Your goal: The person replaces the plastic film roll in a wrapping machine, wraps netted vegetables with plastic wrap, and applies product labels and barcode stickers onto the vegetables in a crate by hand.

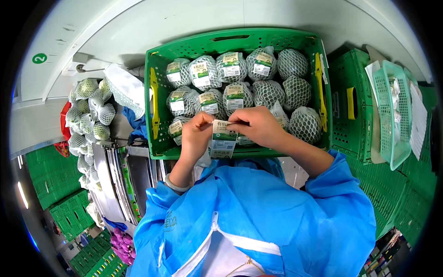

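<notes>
Pinching a label strip, each grip closed, left hand and right hand hover above a crate of netted produce.

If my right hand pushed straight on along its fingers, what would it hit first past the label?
Past the label, the right hand would probably meet the left hand, fingertips first; depth is unclear from one view.

Netted produce in crate; netted pile left, basket right; label strip between fingers.
</notes>
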Motion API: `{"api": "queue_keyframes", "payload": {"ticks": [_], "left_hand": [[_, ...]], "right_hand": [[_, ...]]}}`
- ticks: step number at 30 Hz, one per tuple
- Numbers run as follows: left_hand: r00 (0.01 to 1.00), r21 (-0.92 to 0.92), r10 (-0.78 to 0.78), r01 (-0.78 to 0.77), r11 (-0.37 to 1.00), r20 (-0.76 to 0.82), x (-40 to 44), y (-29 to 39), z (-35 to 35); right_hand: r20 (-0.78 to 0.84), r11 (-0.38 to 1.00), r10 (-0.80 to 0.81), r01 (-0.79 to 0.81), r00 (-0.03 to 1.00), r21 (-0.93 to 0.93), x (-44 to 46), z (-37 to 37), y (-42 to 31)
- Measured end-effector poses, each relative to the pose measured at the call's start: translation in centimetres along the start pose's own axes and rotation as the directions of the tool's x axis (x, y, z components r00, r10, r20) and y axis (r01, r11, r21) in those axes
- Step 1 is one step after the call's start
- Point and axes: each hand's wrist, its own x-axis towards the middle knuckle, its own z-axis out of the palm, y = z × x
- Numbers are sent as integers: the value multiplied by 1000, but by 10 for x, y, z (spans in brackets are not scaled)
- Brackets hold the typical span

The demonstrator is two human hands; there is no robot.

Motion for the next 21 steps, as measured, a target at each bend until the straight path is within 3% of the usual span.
{"api": "queue_keyframes", "payload": {"ticks": [2,3,4,5,6,7,8,10,12,14,15,17,18,19,20,21], "left_hand": [[1000,328,-13,21,945,-28,-3,-3,-6],[999,480,-12,34,877,-49,-4,-5,-7],[996,304,65,-44,952,-58,-3,-15,-8],[993,145,60,-46,988,-99,-3,-14,-8],[989,-17,49,-52,999,-139,-3,-13,-9],[984,-177,33,-64,982,-173,-3,-11,-11],[994,-319,-23,-12,948,-104,-3,-11,-18],[997,-330,-31,7,944,-67,-2,-1,-16],[1000,-313,-13,7,950,-17,-4,7,-13],[996,-75,83,-84,994,-23,-7,5,-17],[992,45,126,-125,991,-20,-9,4,-17],[988,29,153,-153,988,23,-6,0,-19],[986,21,163,-164,986,41,-4,-2,-20],[983,15,173,-174,985,60,-5,-2,-22],[997,-88,59,-54,995,51,-7,2,-18],[996,-101,78,-73,992,49,-5,6,-14]], "right_hand": [[-104,996,-32,23,994,-87,0,-23,-5],[-287,990,-27,-14,957,-139,3,-45,0],[-387,965,248,-263,888,15,11,-74,-4],[-573,983,178,-120,800,139,22,-103,21],[-620,978,85,-184,780,-97,31,-140,41],[-607,928,131,-313,784,-204,38,-160,57],[-536,826,121,-384,835,-413,43,-176,92],[-438,622,131,-418,889,-662,50,-185,162],[-422,403,134,-438,897,-803,53,-183,169],[-480,209,95,-489,872,-847,57,-167,144],[-428,318,112,-440,897,-840,58,-167,157],[-311,523,125,-329,942,-786,54,-170,199],[-95,518,119,-144,988,-843,49,-169,206],[-141,604,141,-198,980,-772,47,-156,186],[-184,680,161,-244,970,-691,46,-138,147],[-175,830,112,-189,978,-524,47,-117,108]]}}
